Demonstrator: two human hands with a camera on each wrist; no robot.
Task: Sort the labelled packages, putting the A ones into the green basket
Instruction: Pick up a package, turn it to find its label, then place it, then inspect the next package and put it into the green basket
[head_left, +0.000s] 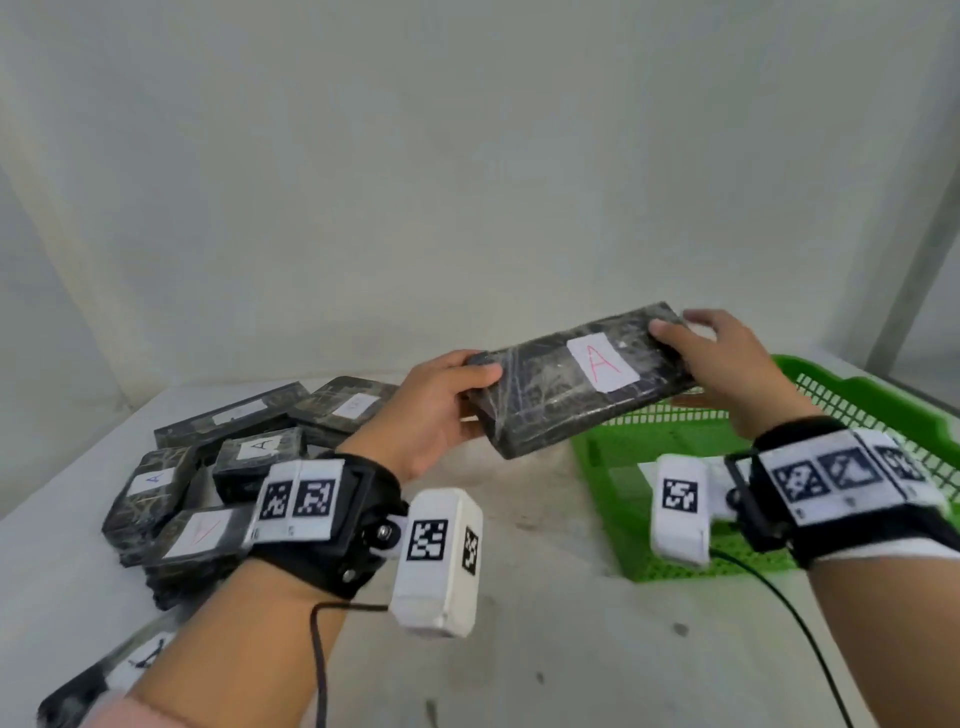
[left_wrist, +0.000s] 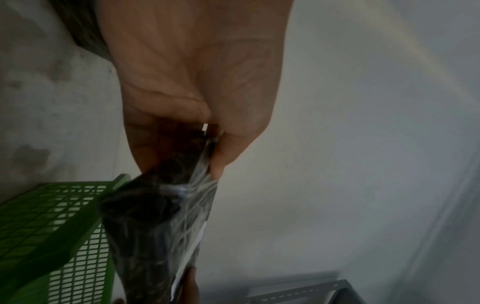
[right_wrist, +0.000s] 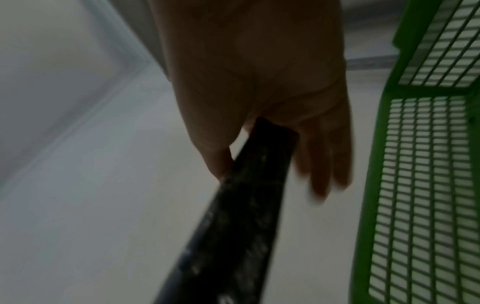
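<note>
A long black plastic-wrapped package with a white label marked with a red A hangs in the air above the left rim of the green basket. My left hand grips its near left end, thumb on top. My right hand holds the far right end, thumb on top and fingers beneath. In the left wrist view the package is pinched between thumb and fingers beside the basket. The right wrist view shows the package held in the right hand, with the basket wall to the right.
A heap of several black wrapped packages with white labels lies on the white table at the left; some labels read A. Another package lies at the near left edge. A white wall stands behind.
</note>
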